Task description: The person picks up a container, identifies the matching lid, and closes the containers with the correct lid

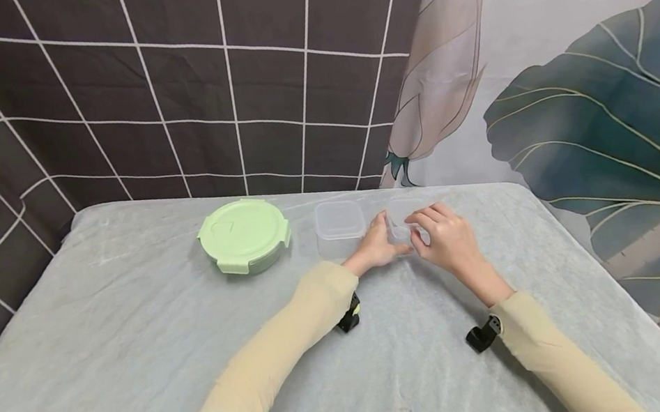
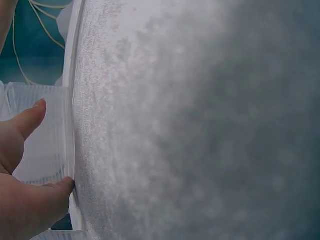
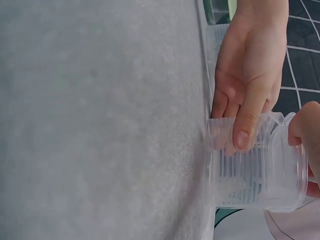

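Note:
A clear plastic container (image 1: pixel 402 232) stands on the cloth-covered table, between the two hands. My left hand (image 1: pixel 376 245) holds its left side, the thumb lying along the near wall and the fingers around the side, as the right wrist view shows. At its top, my right hand (image 1: pixel 447 235) pinches the edge of a clear lid (image 3: pixel 292 172) with thumb and fingers. The lid sits at the rim; whether it is fully seated cannot be told. Beside the left hand is a second clear container (image 1: pixel 339 222) with its lid on.
A round food container with a light green clip lid (image 1: pixel 244 228) stands further left. Grey cloth covers the table (image 1: pixel 163 328). Behind it hang a dark gridded curtain (image 1: pixel 179 79) and a curtain with a leaf print (image 1: pixel 618 95).

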{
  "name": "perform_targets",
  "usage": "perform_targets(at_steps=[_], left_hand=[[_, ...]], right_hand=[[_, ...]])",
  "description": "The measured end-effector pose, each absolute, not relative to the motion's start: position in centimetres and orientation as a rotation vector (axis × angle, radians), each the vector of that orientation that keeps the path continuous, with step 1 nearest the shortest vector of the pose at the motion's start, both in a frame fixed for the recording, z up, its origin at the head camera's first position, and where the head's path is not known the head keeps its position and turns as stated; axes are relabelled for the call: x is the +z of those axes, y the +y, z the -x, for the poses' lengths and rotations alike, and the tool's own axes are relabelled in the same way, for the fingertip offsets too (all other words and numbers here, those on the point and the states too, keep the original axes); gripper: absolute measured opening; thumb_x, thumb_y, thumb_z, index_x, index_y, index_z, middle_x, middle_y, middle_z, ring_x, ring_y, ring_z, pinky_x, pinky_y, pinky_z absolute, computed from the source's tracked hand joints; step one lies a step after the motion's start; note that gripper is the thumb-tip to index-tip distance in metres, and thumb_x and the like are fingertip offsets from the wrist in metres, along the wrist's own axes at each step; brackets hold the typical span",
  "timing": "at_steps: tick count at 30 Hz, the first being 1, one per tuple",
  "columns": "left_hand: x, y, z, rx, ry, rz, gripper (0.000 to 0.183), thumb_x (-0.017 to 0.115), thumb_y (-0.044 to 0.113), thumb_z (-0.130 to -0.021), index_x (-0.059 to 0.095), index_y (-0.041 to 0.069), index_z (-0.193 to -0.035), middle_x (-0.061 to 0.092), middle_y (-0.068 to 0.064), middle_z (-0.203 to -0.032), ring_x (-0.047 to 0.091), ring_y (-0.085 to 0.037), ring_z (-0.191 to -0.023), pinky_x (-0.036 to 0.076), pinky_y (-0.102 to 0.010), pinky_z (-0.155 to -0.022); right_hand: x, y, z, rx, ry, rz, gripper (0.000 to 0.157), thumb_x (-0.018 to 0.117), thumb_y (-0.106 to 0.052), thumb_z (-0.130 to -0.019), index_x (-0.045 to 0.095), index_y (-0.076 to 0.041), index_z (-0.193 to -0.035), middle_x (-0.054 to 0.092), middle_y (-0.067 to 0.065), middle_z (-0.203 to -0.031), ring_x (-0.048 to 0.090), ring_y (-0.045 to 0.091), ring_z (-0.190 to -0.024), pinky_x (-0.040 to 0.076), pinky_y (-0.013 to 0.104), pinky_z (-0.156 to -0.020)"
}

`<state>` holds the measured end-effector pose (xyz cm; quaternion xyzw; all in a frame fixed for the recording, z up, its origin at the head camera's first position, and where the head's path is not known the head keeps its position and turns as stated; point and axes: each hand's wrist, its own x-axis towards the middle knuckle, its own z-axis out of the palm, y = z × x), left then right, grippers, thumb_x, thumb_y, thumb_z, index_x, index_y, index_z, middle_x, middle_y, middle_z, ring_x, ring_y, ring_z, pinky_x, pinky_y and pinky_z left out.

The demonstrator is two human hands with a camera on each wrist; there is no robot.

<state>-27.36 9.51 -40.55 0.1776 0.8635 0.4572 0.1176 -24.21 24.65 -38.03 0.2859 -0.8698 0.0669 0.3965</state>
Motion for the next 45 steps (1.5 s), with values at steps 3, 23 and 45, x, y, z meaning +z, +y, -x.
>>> perform_targets(at_steps=[3,23,45], left_hand=[[-40.6,9.5,27.4,1.348,2.522,-0.528,0.093,0.069,0.028,-0.078,0.009,-0.001,-0.143,0.019,-0.019,-0.148,0.023,-0.027,-0.138,0.026,-0.034,-0.113],[-40.8,9.4,27.5,1.356,2.568,-0.567,0.089,0.070,0.026,-0.078,0.014,0.000,-0.142,0.026,-0.018,-0.146,0.028,-0.026,-0.135,0.026,-0.033,-0.112],[-40.8,9.3,27.3,1.394,2.521,-0.601,0.091,0.070,0.024,-0.077,0.011,-0.001,-0.142,0.023,-0.019,-0.147,0.025,-0.027,-0.137,0.024,-0.035,-0.113]], right_hand=[[-38.0,24.7,24.1,0.168,-2.217,-0.724,0.019,0.056,-0.016,-0.072,0.068,-0.013,-0.086,0.069,0.000,-0.083,0.059,0.020,-0.080,0.050,0.034,-0.053],[-37.9,25.7,24.0,0.131,-2.357,-0.804,0.049,0.065,-0.040,-0.069,0.066,-0.008,-0.107,0.067,0.007,-0.106,0.059,0.024,-0.094,0.053,0.040,-0.067],[-37.1,25.1,26.9,0.105,-2.704,-0.872,0.076,0.052,-0.058,-0.080,0.039,-0.009,-0.137,0.044,0.014,-0.138,0.036,0.033,-0.129,0.027,0.052,-0.106]])
